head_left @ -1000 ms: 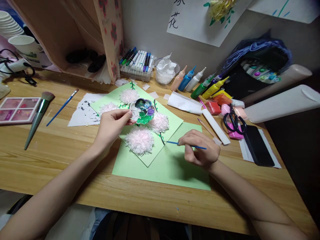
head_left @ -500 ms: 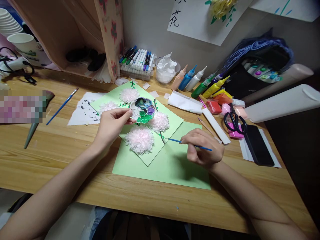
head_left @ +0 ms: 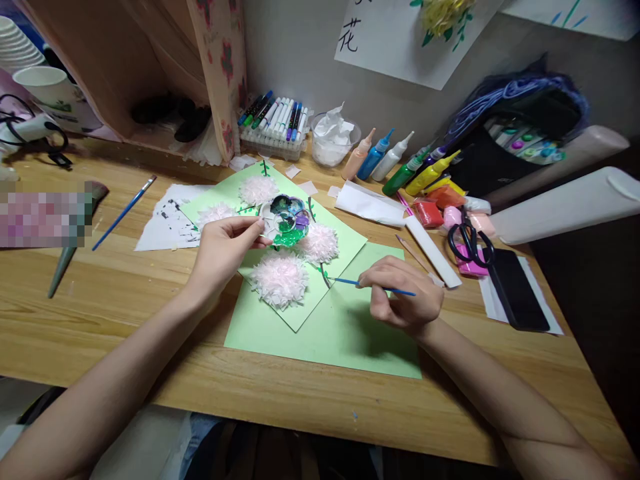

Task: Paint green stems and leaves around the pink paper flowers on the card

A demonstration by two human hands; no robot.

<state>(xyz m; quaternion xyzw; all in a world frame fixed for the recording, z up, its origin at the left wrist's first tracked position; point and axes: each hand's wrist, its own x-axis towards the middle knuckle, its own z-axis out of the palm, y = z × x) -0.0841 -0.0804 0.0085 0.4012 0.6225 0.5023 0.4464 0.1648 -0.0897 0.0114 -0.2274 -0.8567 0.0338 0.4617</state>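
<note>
My left hand (head_left: pixel 223 248) pinches the rim of a small round paint palette (head_left: pixel 286 219) smeared with green, blue and purple, holding it over a light green sheet (head_left: pixel 345 240). Several fluffy pale pink paper flowers, the biggest one (head_left: pixel 279 279) nearest me, lie glued on that sheet with painted green stems. My right hand (head_left: pixel 404 297) is closed on a thin blue paintbrush (head_left: pixel 350 282), its tip touching the sheet just right of the biggest flower. A second green sheet (head_left: pixel 340 333) lies underneath.
On the wooden desk (head_left: pixel 100 313): a spare blue brush (head_left: pixel 124 212), a box of markers (head_left: pixel 275 127), a bowl of tissue (head_left: pixel 334 140), paint bottles (head_left: pixel 400 170), scissors (head_left: pixel 467 245), a black phone (head_left: pixel 515 288), white rolls (head_left: pixel 565 207) at right.
My right hand shifted slightly right and then back left, keeping the brush tip near the stem by the biggest flower. The left hand and palette stayed still.
</note>
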